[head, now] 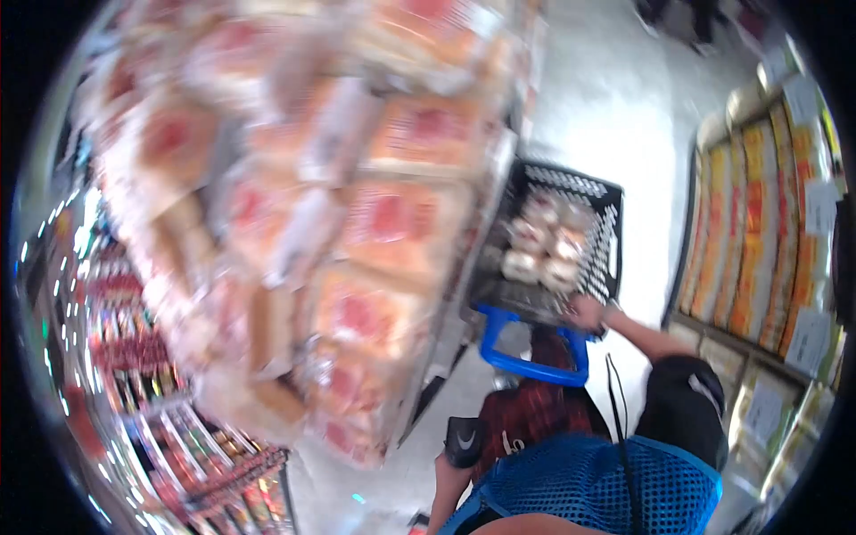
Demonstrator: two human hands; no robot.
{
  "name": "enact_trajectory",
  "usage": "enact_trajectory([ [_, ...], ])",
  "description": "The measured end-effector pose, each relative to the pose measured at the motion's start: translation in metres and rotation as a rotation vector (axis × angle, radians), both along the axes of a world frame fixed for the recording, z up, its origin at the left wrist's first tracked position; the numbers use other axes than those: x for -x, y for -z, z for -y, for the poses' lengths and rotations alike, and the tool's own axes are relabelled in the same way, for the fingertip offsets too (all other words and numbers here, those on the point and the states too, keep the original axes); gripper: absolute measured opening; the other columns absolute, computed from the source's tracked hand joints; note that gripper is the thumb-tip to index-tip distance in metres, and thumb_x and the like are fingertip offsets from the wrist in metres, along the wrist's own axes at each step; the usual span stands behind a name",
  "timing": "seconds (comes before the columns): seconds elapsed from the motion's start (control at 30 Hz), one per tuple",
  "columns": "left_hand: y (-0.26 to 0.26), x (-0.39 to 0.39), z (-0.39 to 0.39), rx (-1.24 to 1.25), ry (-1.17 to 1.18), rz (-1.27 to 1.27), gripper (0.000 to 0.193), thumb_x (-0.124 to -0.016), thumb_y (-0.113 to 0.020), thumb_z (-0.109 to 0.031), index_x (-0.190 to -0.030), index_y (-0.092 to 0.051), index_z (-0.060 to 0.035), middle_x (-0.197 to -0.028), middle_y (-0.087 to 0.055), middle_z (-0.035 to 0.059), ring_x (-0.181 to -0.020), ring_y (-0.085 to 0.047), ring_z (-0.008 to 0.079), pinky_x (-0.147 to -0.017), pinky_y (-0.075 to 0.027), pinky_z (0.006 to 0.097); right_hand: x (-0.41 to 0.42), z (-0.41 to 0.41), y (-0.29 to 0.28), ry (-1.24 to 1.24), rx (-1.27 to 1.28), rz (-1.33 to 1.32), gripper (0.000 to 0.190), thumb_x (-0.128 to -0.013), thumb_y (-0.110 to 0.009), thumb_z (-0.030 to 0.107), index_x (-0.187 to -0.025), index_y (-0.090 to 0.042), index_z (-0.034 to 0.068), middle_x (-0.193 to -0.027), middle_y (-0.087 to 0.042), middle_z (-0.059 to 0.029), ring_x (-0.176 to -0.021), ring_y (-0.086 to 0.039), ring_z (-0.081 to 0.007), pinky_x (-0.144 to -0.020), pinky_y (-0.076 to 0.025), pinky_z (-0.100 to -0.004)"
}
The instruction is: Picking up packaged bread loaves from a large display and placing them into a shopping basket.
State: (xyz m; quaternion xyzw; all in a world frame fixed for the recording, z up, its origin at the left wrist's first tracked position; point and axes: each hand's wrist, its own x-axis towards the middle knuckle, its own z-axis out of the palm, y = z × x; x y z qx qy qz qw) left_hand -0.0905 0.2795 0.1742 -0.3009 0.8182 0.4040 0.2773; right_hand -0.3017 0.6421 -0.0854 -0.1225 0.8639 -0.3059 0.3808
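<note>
A black plastic shopping basket with a blue handle is in front of me. Inside, toward its far part, lies a clear-wrapped pack of several pale round items, blurred. My right hand is at the basket's near right corner, by the rim; blur hides whether its fingers grip it. My left hand is out of view. At the lower middle, part of a bare arm shows below a black cuff or band with a swoosh. To my left, closest by, are clear-wrapped sliced bread loaves with red labels.
The piled bread display's edge runs close along the basket's left side. On the right stands a shelf of upright yellow-orange packs with price cards. Shelves of small goods are at lower left. Dark shapes, perhaps someone's legs, appear far ahead.
</note>
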Motion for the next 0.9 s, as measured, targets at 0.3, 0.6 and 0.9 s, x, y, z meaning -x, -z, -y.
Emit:
enact_trajectory([
  [0.3,-0.029,-0.078,0.058,-0.145,0.045,-0.344,0.05,-0.067,-0.08,-0.029,-0.106,-0.064,-0.0024,-0.094,-0.069,0.0191,-0.09,-0.068,0.0308,-0.077,-0.051,0.038,-0.117,0.039,-0.205,0.564,0.085,-0.202,0.052,-0.097,-0.044,0.045,-0.098,-0.067,-0.002,-0.082,-0.068,-0.0177,-0.079,-0.066,-0.0254,-0.073,-0.051,-0.037],
  [0.6,-0.033,-0.178,0.131,-0.047,-0.202,-0.455,0.04,-0.067,-0.08,-0.026,-0.091,-0.067,0.0035,-0.081,-0.069,0.0206,-0.083,-0.07,0.0319,-0.069,-0.052,0.0378,-0.101,0.124,-0.218,0.414,-0.267,-0.281,0.072,-0.092,-0.03,0.062,-0.089,-0.071,0.003,-0.085,-0.068,-0.0214,-0.085,-0.066,-0.0375,-0.08,-0.049,-0.0454],
  [0.9,-0.076,-0.156,0.141,0.009,-0.305,-0.367,0.041,-0.07,-0.079,-0.027,-0.095,-0.067,0.0039,-0.085,-0.069,0.0213,-0.085,-0.07,0.0293,-0.07,-0.051,0.038,-0.12,0.153,-0.247,0.093,-0.305,-0.364,0.059,-0.092,-0.039,0.051,-0.086,-0.07,0.002,-0.081,-0.066,-0.0249,-0.079,-0.065,-0.0402,-0.077,-0.051,-0.0465],
])
